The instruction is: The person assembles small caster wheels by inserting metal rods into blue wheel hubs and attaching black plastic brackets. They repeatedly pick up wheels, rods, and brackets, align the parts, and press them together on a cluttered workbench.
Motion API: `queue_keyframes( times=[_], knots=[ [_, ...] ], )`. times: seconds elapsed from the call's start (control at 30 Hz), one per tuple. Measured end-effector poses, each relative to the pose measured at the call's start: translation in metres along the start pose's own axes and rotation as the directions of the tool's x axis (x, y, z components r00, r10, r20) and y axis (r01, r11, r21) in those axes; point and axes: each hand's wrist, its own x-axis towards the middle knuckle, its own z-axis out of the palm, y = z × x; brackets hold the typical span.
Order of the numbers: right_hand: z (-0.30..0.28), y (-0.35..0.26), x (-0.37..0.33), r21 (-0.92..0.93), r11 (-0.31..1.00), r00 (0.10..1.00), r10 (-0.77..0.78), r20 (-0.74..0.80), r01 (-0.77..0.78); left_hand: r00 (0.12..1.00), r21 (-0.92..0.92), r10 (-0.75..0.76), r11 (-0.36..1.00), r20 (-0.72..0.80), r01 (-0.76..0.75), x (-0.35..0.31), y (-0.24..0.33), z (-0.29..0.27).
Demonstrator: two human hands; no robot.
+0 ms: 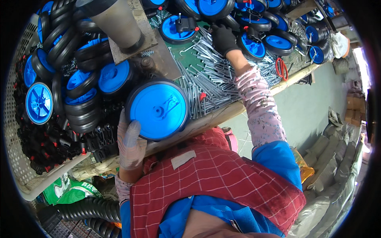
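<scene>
A large wheel (158,109) with a bright blue disc and black tyre is tilted up at the bench's near edge. My left hand (131,139), in a pale glove with wrapped fingers, grips its lower left rim, the thumb lying on the blue face. My right hand (224,39), in a black glove, reaches out over the heap of long metal rods (212,71). Its fingers look curled beside the far wheels; their tips blend into the dark tyres, and whatever they hold is hidden. A wheel with a black bracket (178,28) lies left of that hand.
A grey cylindrical post (119,27) on a metal plate rises at the upper left. Stacked blue wheels (83,109) and a perforated pale crate (27,174) of black parts fill the left. Red-handled pliers (281,69) lie by the wooden bench edge (295,79).
</scene>
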Motion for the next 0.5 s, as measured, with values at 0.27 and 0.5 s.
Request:
queue_keyframes(
  times=[0.27, 0.5],
  knots=[
    [0.005, -0.039, -0.052, 0.088, 0.976, 0.979, -0.202, 0.006, 0.200, 1.000, -0.090, -0.014, 0.996, -0.017, 0.012, 0.016, -0.006, 0.012],
    [-0.100, -0.035, -0.057, 0.248, 0.874, 0.871, -0.309, -0.383, 0.419, 0.998, -0.138, -0.043, 0.990, -0.056, 0.035, 0.029, -0.009, 0.021]
  ],
)
